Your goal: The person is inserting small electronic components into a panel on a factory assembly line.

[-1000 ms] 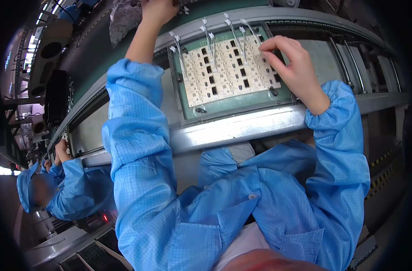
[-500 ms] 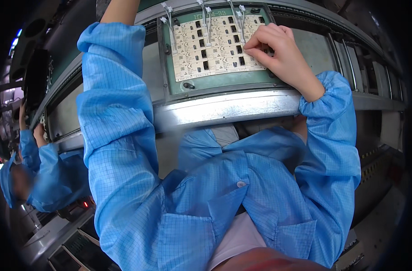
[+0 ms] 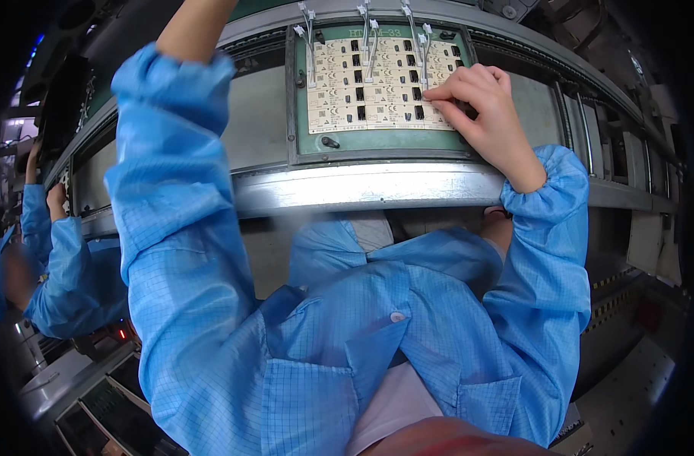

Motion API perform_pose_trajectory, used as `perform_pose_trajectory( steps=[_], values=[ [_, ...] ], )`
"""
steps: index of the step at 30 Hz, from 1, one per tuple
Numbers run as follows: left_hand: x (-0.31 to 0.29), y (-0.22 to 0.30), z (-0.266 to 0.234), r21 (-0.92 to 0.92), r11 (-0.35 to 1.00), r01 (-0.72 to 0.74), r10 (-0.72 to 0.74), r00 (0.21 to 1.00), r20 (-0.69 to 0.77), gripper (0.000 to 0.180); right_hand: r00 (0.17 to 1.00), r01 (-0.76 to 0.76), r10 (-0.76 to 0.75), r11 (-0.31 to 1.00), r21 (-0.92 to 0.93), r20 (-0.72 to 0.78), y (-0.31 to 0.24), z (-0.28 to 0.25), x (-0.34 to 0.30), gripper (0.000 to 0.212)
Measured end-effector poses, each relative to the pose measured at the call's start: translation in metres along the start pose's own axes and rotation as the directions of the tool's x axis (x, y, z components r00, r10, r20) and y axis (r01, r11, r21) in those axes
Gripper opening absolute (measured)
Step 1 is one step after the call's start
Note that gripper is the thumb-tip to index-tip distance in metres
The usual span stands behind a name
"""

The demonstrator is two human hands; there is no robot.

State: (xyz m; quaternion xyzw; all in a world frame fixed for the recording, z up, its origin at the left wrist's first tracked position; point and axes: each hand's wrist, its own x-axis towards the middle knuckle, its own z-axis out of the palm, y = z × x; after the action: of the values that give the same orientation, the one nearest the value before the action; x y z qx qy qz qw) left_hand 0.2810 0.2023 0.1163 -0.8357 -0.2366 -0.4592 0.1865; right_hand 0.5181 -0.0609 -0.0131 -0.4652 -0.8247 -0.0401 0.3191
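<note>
My right hand [image 3: 480, 110] is over the right part of a cream circuit board panel [image 3: 338, 115]. Its thumb and index finger are bent toward each other at the panel's surface, closed in a pinch; whatever is between them is too small to make out. The panel lies in a green carrier tray [image 3: 377, 142] and bears rows of black components. Several grey wires with white connectors [image 3: 373, 26] stand up from its far rows. My left forearm [image 3: 196, 30] reaches past the top edge, so the left hand is out of sight.
A bright metal rail [image 3: 362, 186] runs along the conveyor's near side. Bare grey plate [image 3: 263, 133] lies left of the tray, and metal rods [image 3: 590, 114] stand to the right. At far left, a co-worker in blue [image 3: 66, 281] has their hands at the same line.
The view has shifted, so the tray appears farther right. My right hand's pinched fingers are slightly nearer the panel's near edge. My left hand stays beyond the top edge.
</note>
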Motion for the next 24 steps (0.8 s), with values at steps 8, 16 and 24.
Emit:
perform_pose_trajectory(
  steps=[8, 16, 24],
  values=[
    [-0.103, 0.047, -0.105, 0.104, 0.993, -0.051, 0.034, 0.987, 0.16, 0.015, 0.991, -0.101, 0.086, 0.985, 0.142, 0.106, 0.006, 0.005, 0.001, 0.007],
    [-0.157, 0.09, -0.106, 0.141, 0.981, -0.137, 0.093, 0.956, 0.279, 0.03, 0.977, -0.195, 0.183, 0.975, 0.106, 0.111, 0.012, 0.009, -0.019, 0.006],
    [-0.176, 0.097, -0.075, 0.044, 0.992, -0.115, 0.099, 0.958, 0.271, 0.029, 0.996, -0.065, 0.062, 0.997, 0.044, 0.063, 0.019, 0.015, -0.028, 0.007]
  ],
)
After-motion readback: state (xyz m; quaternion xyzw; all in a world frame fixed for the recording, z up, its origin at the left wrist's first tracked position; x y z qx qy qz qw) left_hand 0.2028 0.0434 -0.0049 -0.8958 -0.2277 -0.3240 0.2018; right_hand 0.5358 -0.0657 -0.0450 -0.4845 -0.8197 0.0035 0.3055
